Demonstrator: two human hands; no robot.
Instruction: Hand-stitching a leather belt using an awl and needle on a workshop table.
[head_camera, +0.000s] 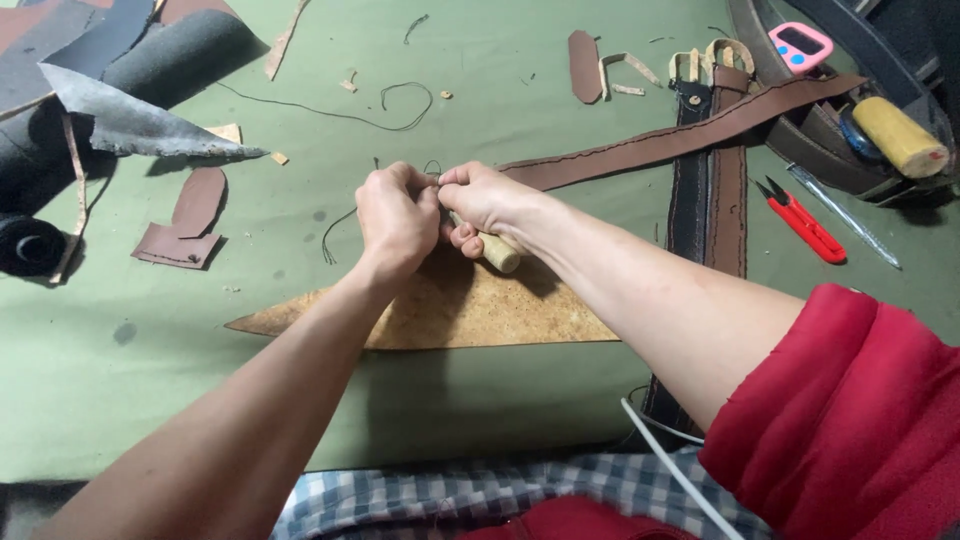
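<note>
- Left hand (397, 215) closed, pinching the end of the brown leather strap (680, 140) mid-worktop (500, 90).
- Right hand (482, 200) closed, gripping a wooden-handled tool (497, 250), touching the left hand.
- Tan leather offcut (450, 315) lies beneath both.

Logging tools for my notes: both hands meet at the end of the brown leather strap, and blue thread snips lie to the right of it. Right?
Not quite: the head view shows the thread snips are red, not blue. The rest holds: left hand and right hand meet at the brown leather strap end.
</note>
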